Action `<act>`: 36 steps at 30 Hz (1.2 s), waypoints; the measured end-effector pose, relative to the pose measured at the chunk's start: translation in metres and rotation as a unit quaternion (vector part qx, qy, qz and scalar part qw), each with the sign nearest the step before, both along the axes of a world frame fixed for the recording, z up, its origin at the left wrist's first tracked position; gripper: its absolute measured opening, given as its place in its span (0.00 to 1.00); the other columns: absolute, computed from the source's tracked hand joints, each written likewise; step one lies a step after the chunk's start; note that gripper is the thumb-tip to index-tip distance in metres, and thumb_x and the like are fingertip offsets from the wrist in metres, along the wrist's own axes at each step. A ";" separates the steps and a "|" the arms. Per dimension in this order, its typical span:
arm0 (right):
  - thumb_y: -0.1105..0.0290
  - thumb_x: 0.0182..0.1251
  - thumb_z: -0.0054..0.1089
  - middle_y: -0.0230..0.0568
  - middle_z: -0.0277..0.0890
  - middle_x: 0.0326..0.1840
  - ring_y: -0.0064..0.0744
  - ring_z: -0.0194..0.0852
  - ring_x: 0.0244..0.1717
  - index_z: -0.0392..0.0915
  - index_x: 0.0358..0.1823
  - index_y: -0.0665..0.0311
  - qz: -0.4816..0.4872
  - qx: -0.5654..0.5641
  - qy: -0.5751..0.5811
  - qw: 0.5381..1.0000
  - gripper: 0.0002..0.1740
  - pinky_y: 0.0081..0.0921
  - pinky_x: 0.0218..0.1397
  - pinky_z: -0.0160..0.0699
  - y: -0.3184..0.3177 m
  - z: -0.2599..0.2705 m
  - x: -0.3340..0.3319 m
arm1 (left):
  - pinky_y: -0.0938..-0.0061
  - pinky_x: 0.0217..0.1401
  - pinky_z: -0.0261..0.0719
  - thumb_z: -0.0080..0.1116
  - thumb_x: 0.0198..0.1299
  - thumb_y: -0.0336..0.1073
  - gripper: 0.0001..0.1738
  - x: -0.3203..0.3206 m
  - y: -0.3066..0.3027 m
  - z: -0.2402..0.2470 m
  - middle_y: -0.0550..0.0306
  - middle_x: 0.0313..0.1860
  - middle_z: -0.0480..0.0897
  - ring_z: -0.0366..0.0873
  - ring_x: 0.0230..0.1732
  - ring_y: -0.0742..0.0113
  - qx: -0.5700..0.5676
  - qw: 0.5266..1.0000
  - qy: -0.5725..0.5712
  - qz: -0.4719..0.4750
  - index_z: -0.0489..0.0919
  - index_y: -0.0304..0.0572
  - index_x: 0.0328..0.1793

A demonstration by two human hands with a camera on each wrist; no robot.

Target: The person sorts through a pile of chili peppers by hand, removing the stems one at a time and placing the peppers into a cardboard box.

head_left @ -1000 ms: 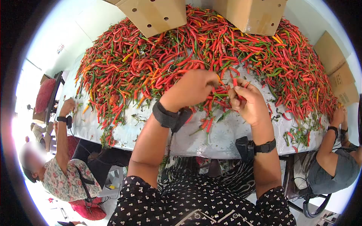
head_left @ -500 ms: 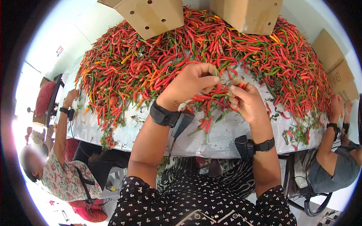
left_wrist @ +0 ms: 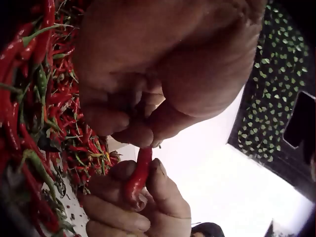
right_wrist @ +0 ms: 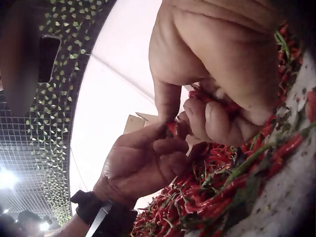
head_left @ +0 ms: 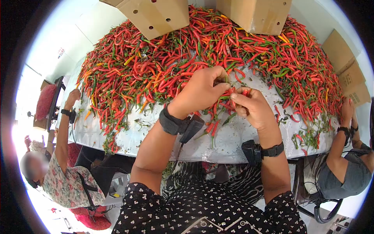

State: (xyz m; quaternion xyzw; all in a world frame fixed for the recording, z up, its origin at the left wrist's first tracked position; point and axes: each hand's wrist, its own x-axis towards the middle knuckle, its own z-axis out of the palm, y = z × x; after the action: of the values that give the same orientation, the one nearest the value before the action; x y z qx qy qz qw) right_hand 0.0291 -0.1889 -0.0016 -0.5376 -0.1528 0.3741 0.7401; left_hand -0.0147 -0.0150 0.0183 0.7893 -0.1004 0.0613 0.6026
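Observation:
Over the chili pile my left hand (head_left: 202,89) and right hand (head_left: 255,107) meet fingertip to fingertip. Between them is a red chili (left_wrist: 139,178), plain in the left wrist view. Its narrow upper end is pinched by the thumb and finger of my left hand (left_wrist: 163,74). Lower down, my right hand (left_wrist: 168,197) grips the same chili between thumb and forefinger. The right wrist view shows more red chilies (right_wrist: 193,93) tucked inside the curled fingers of my right hand (right_wrist: 212,59).
A broad heap of red chilies (head_left: 128,74), some green or orange, spreads across the white-covered table (head_left: 156,136). Two cardboard boxes (head_left: 156,15) stand at the back. People work at the left (head_left: 72,99) and right (head_left: 346,113) edges. Loose green stems (head_left: 311,136) lie near the front right.
The left hand, blurred a second ago, then held something green at its fingertips slightly away from the right hand. It has moved right, and both hands now meet at the red chili.

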 end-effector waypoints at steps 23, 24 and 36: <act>0.64 0.46 0.62 0.45 0.75 0.21 0.41 0.73 0.24 0.77 0.25 0.66 -0.028 -0.358 -0.420 0.833 0.12 0.33 0.31 0.70 -0.021 -0.005 0.019 | 0.76 0.40 0.72 0.54 0.52 0.31 0.10 -0.003 0.016 0.004 0.55 0.32 0.79 0.75 0.35 0.72 0.207 0.974 0.015 -0.092 0.76 0.31 0.38; 0.64 0.45 0.62 0.48 0.75 0.24 0.45 0.73 0.27 0.78 0.25 0.66 -0.004 -0.389 -0.445 0.806 0.11 0.35 0.33 0.71 -0.021 -0.005 0.018 | 0.76 0.40 0.72 0.54 0.52 0.31 0.10 -0.003 0.016 0.004 0.55 0.32 0.79 0.75 0.35 0.72 0.206 0.974 0.015 -0.092 0.76 0.31 0.38; 0.70 0.45 0.63 0.43 0.73 0.21 0.34 0.72 0.23 0.77 0.26 0.69 0.036 -0.425 -0.518 0.742 0.10 0.29 0.30 0.71 -0.020 -0.011 0.014 | 0.74 0.42 0.73 0.53 0.54 0.33 0.11 -0.003 0.014 0.002 0.53 0.33 0.80 0.76 0.37 0.68 0.226 0.969 0.017 -0.096 0.76 0.33 0.40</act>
State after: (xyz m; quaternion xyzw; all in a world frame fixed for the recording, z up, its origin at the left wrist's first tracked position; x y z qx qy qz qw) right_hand 0.0428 -0.2088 -0.0129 -0.9013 -0.3571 0.0910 0.2279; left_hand -0.0176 -0.0013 0.0204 0.8924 -0.1772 -0.0343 0.4137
